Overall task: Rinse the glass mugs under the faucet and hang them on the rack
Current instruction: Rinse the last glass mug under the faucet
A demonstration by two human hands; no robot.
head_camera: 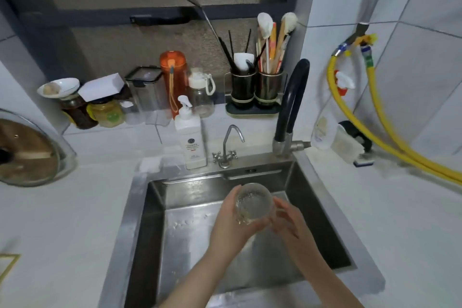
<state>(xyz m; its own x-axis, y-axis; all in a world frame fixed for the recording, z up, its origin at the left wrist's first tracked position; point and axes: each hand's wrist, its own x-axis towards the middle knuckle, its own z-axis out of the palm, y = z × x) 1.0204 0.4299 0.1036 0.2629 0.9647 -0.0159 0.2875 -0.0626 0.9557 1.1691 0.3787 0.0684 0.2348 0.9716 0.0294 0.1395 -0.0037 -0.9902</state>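
A clear textured glass mug (pixel 253 204) is held over the steel sink (pixel 155 207), mouth tilted toward me. My left hand (pixel 231 224) cups it from the left and underneath. My right hand (pixel 285 217) touches its right side at the handle, fingers spread. The black flexible faucet (pixel 292 100) arches at the sink's back right corner, its spout hidden behind its own bend. I see no water stream. No rack shows in this view.
A small chrome tap (pixel 228 144) and a white soap pump bottle (pixel 190 137) stand behind the sink. Jars, bottles and two utensil holders (pixel 255 90) line the back ledge. A pot lid (pixel 27 150) lies left. Yellow hoses (pixel 390 132) run along the right wall.
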